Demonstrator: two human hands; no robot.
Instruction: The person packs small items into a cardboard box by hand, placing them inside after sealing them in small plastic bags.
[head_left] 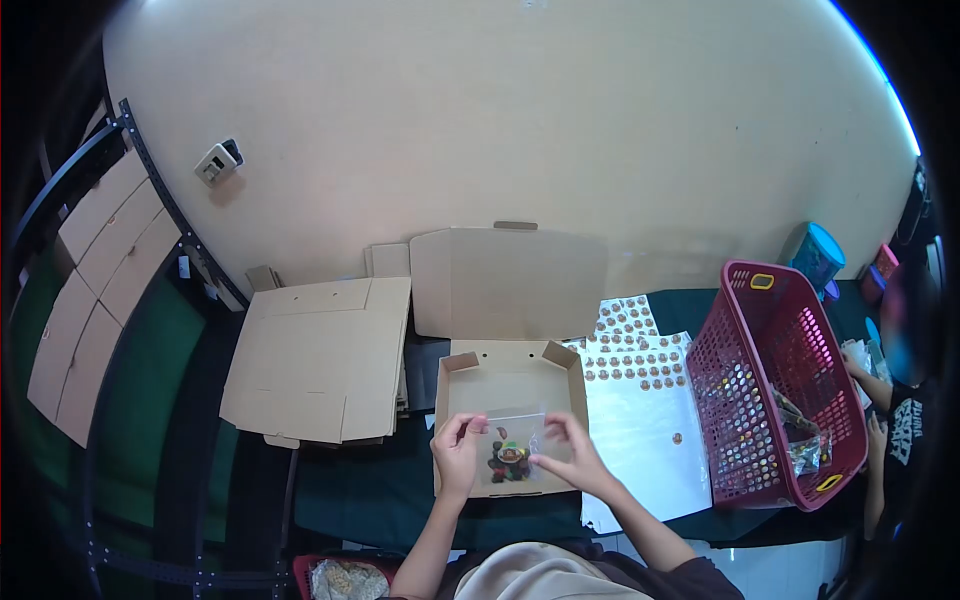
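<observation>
Clear bag [511, 455], small coloured pieces inside: lower centre, above open cardboard box [515, 385]; left hand [457, 455] pinching its upper edge, right hand [575, 458] with thumb against its side. Maroon basket [775, 390], right of frame: plastic packets [808, 452].

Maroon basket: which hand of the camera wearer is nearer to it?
The right hand. It is at the right side of the clear bag, with the white sheet between it and the basket. The left hand is at the bag's left side, farther away.
</observation>
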